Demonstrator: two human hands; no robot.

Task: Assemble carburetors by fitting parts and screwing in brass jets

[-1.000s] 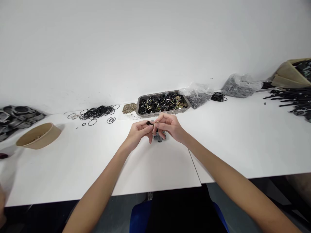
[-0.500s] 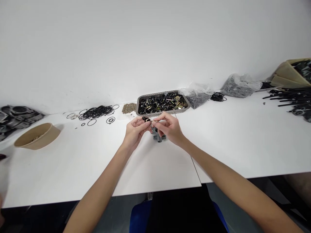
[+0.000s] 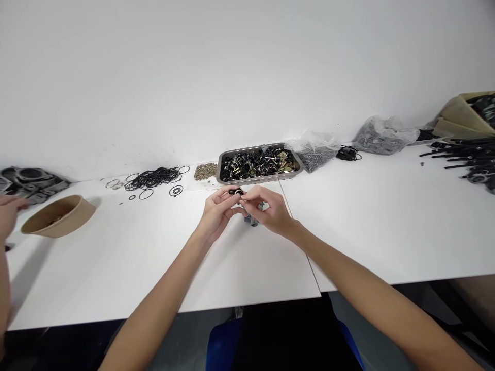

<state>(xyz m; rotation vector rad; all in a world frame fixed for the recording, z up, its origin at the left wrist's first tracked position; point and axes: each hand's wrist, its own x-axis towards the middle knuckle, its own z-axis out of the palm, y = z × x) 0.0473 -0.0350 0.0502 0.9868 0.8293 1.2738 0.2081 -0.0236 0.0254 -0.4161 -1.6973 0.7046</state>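
At frame centre, the left hand [image 3: 217, 212] and right hand [image 3: 267, 209] pinched a small black ring part [image 3: 235, 191] together, above a grey metal fitting [image 3: 252, 219] on the white table [image 3: 116, 257].

tray [image 3: 258, 178] behind hands, bowl [image 3: 58, 216] far left

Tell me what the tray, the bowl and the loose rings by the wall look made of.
Tray: likely metal, dull grey sheen with a rolled rim. Bowl: probably paper or card, matte brown. Rings: apparently rubber, thin, matte black, lying limp and tangled.
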